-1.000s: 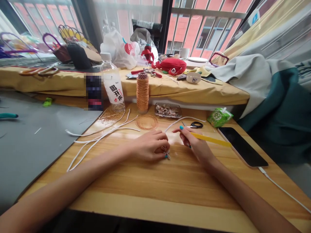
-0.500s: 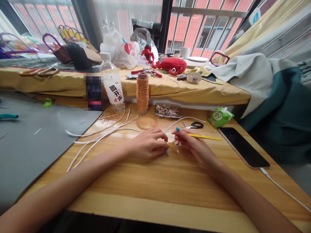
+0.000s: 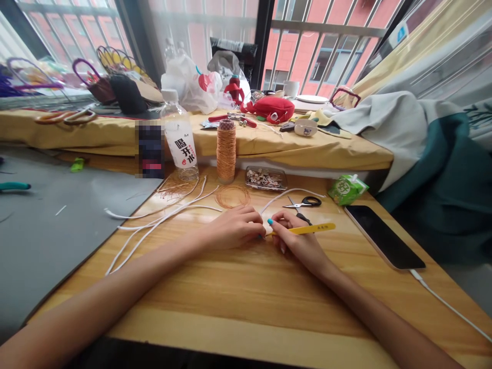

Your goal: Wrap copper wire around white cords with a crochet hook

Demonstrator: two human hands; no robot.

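Note:
My left hand rests on the wooden table with its fingers curled shut on something small I cannot make out. My right hand is right beside it, fingertips touching, and pinches a thin yellow tool that points to the right. A white cord runs from between the hands toward the small black scissors. A coil of orange thread lies just behind my left hand.
A spool of orange thread, a water bottle and a clear box of small parts stand at the back. Loose white cords lie left. A phone with cable and a green pack sit right. A grey mat covers the left.
My right hand laid the yellow tool down half a second ago, and now holds it again, close against my left hand. The view shifted slightly downward.

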